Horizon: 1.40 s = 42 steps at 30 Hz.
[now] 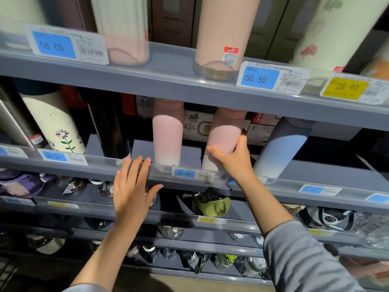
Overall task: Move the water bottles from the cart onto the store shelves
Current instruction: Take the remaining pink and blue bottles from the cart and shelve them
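My right hand [232,158] grips the lower part of a pink-to-white bottle [225,135] that stands on the middle shelf [84,168]. A second pink-to-white bottle [167,135] stands just to its left, above the 45.00 price tag [184,173]. My left hand [131,187] is flat with straight fingers, its fingertips on the clear front rail of that shelf, left of the bottles. A blue-to-white bottle [283,147] stands right of my right hand. The cart is mostly out of sight.
The shelf above [168,81] carries tall pink and floral bottles behind 58.00, 50.50 and 28.90 tags. A cream flower bottle [53,125] and a black bottle [114,129] stand at the left. Lower shelves hold several wrapped bottles and a green one [212,204]. Wire mesh shows bottom left.
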Available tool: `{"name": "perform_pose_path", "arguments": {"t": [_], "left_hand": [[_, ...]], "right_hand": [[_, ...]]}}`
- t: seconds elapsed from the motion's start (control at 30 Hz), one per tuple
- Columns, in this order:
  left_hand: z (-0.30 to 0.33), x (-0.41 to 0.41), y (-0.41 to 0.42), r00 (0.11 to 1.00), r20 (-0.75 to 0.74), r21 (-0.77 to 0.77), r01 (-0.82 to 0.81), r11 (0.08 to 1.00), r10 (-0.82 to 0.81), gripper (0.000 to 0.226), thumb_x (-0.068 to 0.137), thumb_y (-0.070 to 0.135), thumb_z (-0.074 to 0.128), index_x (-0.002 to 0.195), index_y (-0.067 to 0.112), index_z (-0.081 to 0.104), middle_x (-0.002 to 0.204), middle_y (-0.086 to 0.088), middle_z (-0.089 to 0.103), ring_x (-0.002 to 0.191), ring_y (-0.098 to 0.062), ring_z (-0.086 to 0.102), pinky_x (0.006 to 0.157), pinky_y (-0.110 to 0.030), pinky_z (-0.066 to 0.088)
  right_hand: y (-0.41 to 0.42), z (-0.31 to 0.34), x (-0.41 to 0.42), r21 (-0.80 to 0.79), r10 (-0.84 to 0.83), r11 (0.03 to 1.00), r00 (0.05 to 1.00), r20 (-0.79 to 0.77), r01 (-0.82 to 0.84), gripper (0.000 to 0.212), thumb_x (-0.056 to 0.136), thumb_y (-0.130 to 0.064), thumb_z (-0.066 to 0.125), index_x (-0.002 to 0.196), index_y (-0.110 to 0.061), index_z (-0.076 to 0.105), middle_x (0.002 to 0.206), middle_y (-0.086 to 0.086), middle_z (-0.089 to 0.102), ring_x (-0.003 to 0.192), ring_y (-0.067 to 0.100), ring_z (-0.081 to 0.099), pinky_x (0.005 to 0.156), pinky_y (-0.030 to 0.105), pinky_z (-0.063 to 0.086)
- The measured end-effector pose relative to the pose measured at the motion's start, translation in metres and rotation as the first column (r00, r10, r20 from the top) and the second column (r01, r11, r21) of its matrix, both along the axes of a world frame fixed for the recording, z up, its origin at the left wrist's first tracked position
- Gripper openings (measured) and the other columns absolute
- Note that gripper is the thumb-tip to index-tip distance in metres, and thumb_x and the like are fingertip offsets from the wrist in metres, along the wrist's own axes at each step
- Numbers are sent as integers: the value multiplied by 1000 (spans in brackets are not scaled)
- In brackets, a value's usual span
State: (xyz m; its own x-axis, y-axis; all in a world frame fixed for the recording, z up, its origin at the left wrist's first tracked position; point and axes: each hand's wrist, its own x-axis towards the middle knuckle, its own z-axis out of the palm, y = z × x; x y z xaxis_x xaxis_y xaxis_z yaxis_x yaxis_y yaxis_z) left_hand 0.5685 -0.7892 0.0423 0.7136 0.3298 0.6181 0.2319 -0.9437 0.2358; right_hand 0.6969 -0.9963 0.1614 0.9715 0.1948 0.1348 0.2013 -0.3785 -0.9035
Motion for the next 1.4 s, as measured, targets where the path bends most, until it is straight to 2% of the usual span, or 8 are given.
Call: {"name": "perform_pose_path", "arguments": {"t": [0.1,0.33,0.43,0.57,0.77,0.93,1.17,1.4], "left_hand": [[2,0,2,999,-37,10,16,1000,-16,84,72,37,80,140,9,40,142,-14,47,138,-34,32,103,-57,40],[21,-18,1,984,-150,-40,92,995,-97,88,82,33,74,151,12,23,158,-12,21,146,-32,16,113,-53,29],[36,-50,-7,969,-158,-192,158,969,-190,82,88,30,66,154,20,18,161,-5,13,147,-25,14,115,-42,24],[28,-129,-14,930,-214,-491,162,856,-299,61,89,30,65,144,23,41,139,2,50,129,-18,44,101,-25,35],[-5,-260,29,961,-265,-704,-135,698,-81,47,84,23,73,128,21,58,107,10,61,106,-15,62,91,-28,48],[-16,-341,105,962,-257,-767,-261,586,92,34,88,26,68,120,23,62,101,11,65,93,0,60,78,0,40],[-24,-450,255,870,-225,-817,-414,402,438,18,88,28,68,104,31,62,88,17,67,86,-13,66,77,-33,53],[-60,-492,379,796,-465,-791,-570,222,388,27,90,31,64,116,24,60,98,4,68,94,-11,63,82,-28,47]], "right_hand": [[-7,5,-8,0,56,998,998,-21,-56,62,75,-35,81,113,-22,34,113,-1,50,97,17,56,66,21,47],[-40,-8,-75,49,24,998,996,85,-28,89,76,-41,78,147,-23,27,147,0,38,132,11,39,107,31,35],[-44,-21,-112,103,-8,995,999,49,3,70,80,-35,76,139,-26,38,138,-4,47,126,11,46,103,30,40],[-11,-49,-163,91,86,993,993,-83,-78,39,83,-28,74,118,-23,56,116,-2,58,107,13,57,85,23,47],[82,-75,-236,34,406,911,883,-234,-410,17,86,-16,72,91,-25,60,92,-6,65,88,15,65,77,29,51],[194,-82,-283,-7,581,792,757,-298,-611,12,87,-11,69,96,-14,61,86,-3,64,70,3,59,66,19,47],[415,-108,-380,-140,803,447,466,-372,-883,19,88,-24,68,105,-20,60,92,-12,59,86,11,58,84,27,47],[528,-180,-423,-790,899,41,368,-238,-612,38,91,-43,53,116,-16,60,116,10,64,110,30,58,90,34,41]]}}
